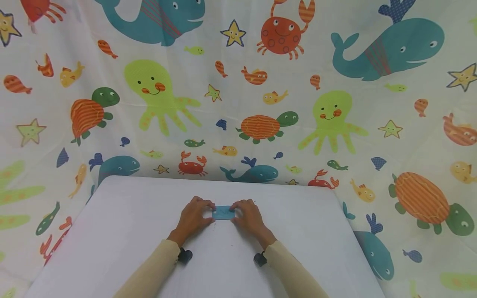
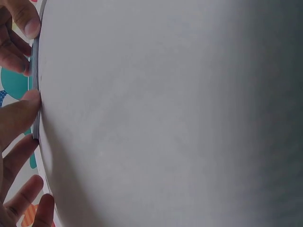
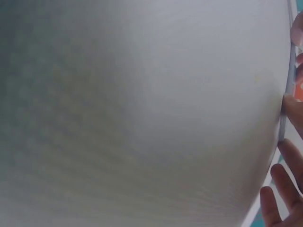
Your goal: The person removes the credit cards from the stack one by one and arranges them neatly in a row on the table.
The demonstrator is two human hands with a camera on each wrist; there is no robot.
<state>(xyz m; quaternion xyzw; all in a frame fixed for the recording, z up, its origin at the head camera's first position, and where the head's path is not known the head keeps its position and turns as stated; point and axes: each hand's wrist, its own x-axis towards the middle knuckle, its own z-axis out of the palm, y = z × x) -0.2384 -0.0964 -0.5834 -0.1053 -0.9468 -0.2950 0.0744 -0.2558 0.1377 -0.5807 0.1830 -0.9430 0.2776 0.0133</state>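
Observation:
A small stack of thin blue cards (image 1: 223, 212) lies flat on the white table, its long side running left to right. Its layered edge shows as fine lines in the left wrist view, where the card stack (image 2: 35, 71) is seen edge-on. My left hand (image 1: 194, 216) pinches the left end between thumb and index finger at the corners. At the right end, my right hand (image 1: 250, 217) grips it the same way. The other fingers of the left hand (image 2: 16, 189) are spread apart from the stack, as are those of the right hand (image 3: 289, 189).
The white table (image 1: 149, 231) spreads out around both hands. Behind it hangs a white cloth (image 1: 223, 54) printed with sea animals, which also reaches down both sides of the table. A black wrist device (image 1: 184, 256) sits below each sleeve cuff.

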